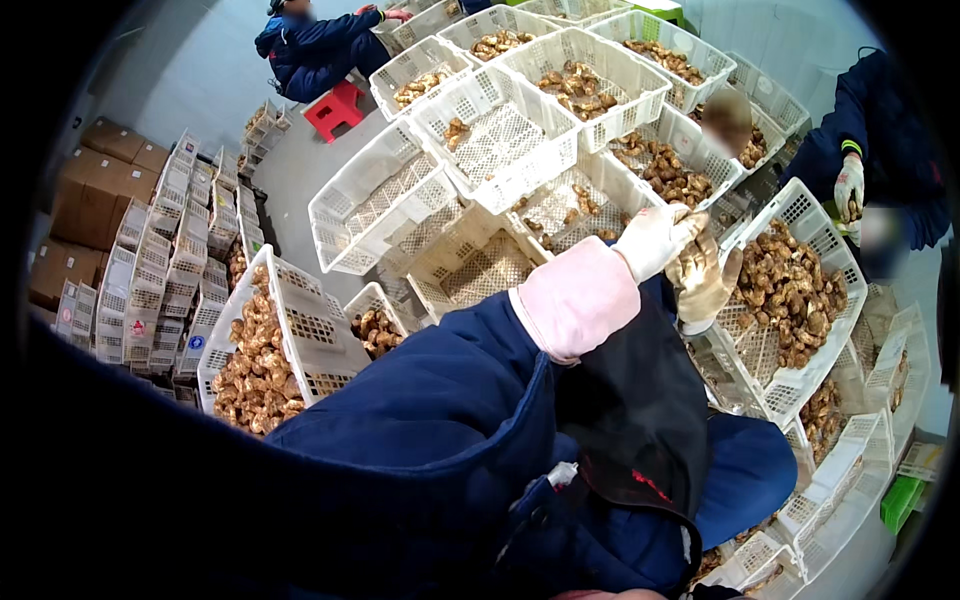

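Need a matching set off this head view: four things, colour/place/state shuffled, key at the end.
Column one
1. left hand
2. left sleeve cuff
3. stool
4. cardboard boxes

Column two
A. brown, stacked toward the picture's left edge
B. red, beside the seated co-worker near the top
C. white-gloved, raised near the middle
D. pink, at the end of a dark blue sleeve

Pairs: 1-C, 2-D, 3-B, 4-A
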The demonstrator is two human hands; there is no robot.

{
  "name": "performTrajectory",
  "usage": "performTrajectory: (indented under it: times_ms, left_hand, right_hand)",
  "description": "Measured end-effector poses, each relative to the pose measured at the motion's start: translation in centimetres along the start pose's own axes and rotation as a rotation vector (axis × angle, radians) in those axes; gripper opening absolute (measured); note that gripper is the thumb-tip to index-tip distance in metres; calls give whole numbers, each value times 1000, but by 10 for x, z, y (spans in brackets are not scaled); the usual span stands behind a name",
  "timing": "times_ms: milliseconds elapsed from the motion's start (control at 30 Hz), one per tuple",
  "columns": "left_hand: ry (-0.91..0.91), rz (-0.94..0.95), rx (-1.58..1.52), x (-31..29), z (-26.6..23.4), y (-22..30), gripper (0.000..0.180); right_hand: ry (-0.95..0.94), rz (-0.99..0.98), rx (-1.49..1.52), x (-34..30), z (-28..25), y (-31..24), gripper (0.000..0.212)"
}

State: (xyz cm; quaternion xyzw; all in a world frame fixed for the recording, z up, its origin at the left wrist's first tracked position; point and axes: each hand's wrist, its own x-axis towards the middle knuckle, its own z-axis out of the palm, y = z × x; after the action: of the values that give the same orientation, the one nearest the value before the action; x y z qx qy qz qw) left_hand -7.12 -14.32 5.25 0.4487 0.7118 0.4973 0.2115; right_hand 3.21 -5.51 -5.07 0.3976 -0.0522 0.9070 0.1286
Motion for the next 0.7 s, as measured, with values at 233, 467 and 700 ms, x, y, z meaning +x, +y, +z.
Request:
performTrajectory:
  times_ms: [233, 467, 700]
  left_hand:
    - [-2, -55, 1, -2, -1, 0, 36]
    - [-26, -117, -136, 2, 0, -8, 37]
    - [-38, -128, -509, 0, 10, -8, 30]
  right_hand:
    - [327, -35, -445, -25, 83, 4, 64]
    - [-29, -82, -1549, -22, 381, 49, 35]
    - [-395, -291, -1801, 30, 452, 71, 17]
